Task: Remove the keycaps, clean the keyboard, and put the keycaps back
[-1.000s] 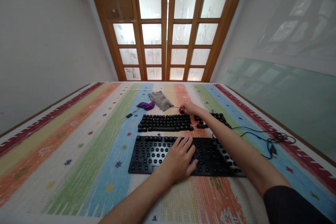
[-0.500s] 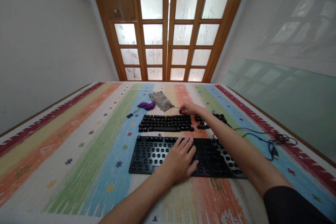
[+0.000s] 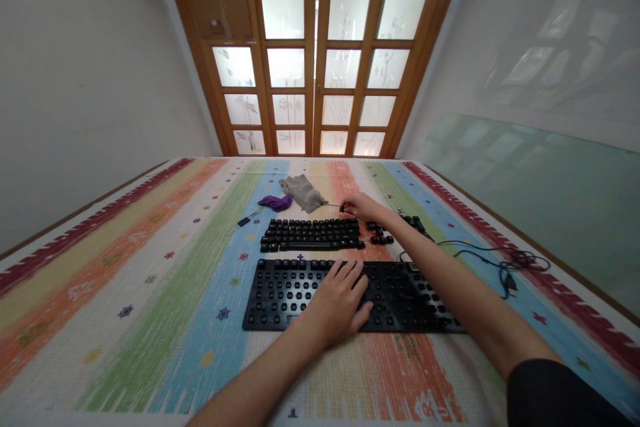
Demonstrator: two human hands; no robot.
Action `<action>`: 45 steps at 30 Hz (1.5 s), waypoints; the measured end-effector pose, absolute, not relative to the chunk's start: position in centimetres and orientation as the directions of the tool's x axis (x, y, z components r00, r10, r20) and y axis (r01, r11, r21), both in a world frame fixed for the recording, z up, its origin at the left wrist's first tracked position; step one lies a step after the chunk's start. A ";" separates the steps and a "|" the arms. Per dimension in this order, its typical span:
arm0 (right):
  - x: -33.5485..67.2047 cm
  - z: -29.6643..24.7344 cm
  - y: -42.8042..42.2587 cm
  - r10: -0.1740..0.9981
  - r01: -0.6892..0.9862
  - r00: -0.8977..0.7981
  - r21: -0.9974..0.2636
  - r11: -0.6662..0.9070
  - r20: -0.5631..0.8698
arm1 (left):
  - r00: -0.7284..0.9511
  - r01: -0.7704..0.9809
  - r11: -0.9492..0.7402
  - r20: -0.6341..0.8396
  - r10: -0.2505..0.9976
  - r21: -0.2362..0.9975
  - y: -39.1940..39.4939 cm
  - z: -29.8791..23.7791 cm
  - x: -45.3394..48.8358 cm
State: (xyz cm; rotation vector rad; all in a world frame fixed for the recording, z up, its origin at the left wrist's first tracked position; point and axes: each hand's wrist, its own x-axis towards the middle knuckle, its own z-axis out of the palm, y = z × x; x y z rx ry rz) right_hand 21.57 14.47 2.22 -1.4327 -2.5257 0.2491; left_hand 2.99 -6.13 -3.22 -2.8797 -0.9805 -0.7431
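Observation:
A black keyboard [image 3: 285, 293] lies across the front of the cloth with most of its keycaps off, its stems bare and a row of caps left along the top edge. My left hand [image 3: 343, 303] rests on its middle, palm down and fingers apart. Beyond it, loose black keycaps [image 3: 310, 235] stand in rows. My right hand [image 3: 363, 205] is above the far edge of those rows, fingers pinched on a thin pale rod with a small dark piece [image 3: 343, 209] at my fingertips. I cannot make out its exact kind.
A grey cloth [image 3: 304, 193] and a purple cloth [image 3: 276, 203] lie behind the keycaps. Left of them is a small black-handled tool [image 3: 243, 221] with thin wires. The cable [image 3: 520, 259] is coiled at right. More keycaps [image 3: 383, 239] lie under my right forearm.
My right hand has lifted slightly, and the small dark piece at its fingertips shows more clearly. My left hand stays on the keyboard. The view has shifted a little.

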 end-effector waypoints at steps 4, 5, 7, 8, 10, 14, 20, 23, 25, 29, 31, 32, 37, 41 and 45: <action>22.3 2.8 12.0 0.851 0.802 -0.495 -0.286 0.525 0.174 | 0.688 0.575 -0.805 0.446 0.572 0.146 -6.1 -3.2 2.9; 22.5 2.9 11.2 0.850 0.795 -0.490 -0.302 0.527 0.192 | 0.688 0.573 -0.805 0.445 0.573 0.151 -6.1 -3.1 2.9; 23.1 3.0 9.3 0.850 0.747 -0.470 -0.407 0.526 0.236 | 0.690 0.566 -0.807 0.439 0.575 0.167 -6.1 -3.0 2.8; 23.4 2.9 8.3 0.846 0.716 -0.468 -0.451 0.533 0.257 | 0.693 0.558 -0.810 0.436 0.574 0.179 -6.1 -2.9 2.8; 24.0 2.7 6.1 0.841 0.652 -0.483 -0.541 0.531 0.244 | 0.693 0.538 -0.816 0.439 0.571 0.211 -6.1 -2.6 2.7; 24.7 2.3 2.1 0.795 0.570 -0.537 -0.575 0.588 0.281 | 0.638 0.497 -0.809 0.501 0.585 0.312 -5.6 -2.0 2.5; 24.7 2.4 -1.7 0.747 0.535 -0.589 -0.544 0.646 0.308 | 0.466 0.438 -0.715 0.542 0.699 0.545 -4.5 -1.4 2.7; 24.7 2.5 -2.5 0.758 0.534 -0.576 -0.562 0.632 0.305 | 0.421 0.426 -0.664 0.515 0.747 0.615 -4.2 -0.9 3.2; 24.6 2.4 -2.7 0.761 0.531 -0.564 -0.565 0.632 0.321 | 0.406 0.406 -0.639 0.498 0.766 0.653 -4.0 -0.5 3.7; 24.7 2.1 -2.7 0.769 0.540 -0.525 -0.555 0.633 0.365 | 0.373 0.339 -0.601 0.483 0.792 0.723 -3.5 0.1 4.7; 24.8 2.0 -2.6 0.769 0.551 -0.507 -0.540 0.637 0.389 | 0.357 0.304 -0.587 0.481 0.801 0.751 -3.3 0.2 5.1; 24.8 2.0 -2.5 0.765 0.556 -0.502 -0.527 0.643 0.403 | 0.352 0.289 -0.579 0.477 0.805 0.763 -3.3 0.2 5.3; 25.2 1.6 -2.3 0.770 0.597 -0.475 -0.486 0.638 0.427 | 0.356 0.277 -0.561 0.459 0.814 0.780 -2.6 -0.5 5.4; 25.5 1.0 -2.0 0.803 0.618 -0.464 -0.513 0.596 0.374 | 0.370 0.351 -0.593 0.475 0.798 0.724 -2.0 -1.0 4.9; 25.5 0.7 -2.1 0.804 0.589 -0.482 -0.551 0.591 0.347 | 0.431 0.413 -0.612 0.447 0.784 0.675 -1.9 -1.2 4.7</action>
